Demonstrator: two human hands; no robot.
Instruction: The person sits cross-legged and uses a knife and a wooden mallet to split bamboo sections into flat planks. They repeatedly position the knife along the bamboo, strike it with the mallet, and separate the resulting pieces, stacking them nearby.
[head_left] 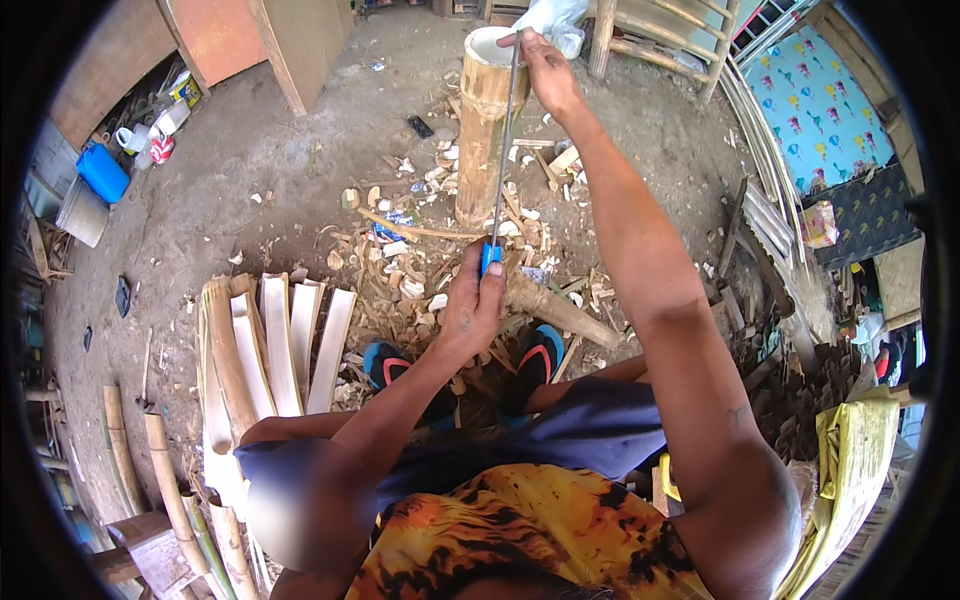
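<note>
My left hand [470, 308] is closed around the blue handle [491, 258] of a long, thin metal blade [505, 150], seen nearly edge-on. The blade points away from me, passing in front of a thick upright bamboo section [482, 165] on the ground. At its far end, my right hand [546, 75] has its fingers around the tip, beside the bamboo's open top. Whether the blade touches the bamboo I cannot tell. A wooden piece like a mallet [565, 312] lies just right of my left hand.
Split bamboo pieces [282, 340] stand together at my left, with bamboo poles [175, 485] nearer. Chips and shavings [405, 270] litter the dirt floor around my feet. A blue jug [102, 172] sits far left. A bamboo rack [660, 40] stands at the back right.
</note>
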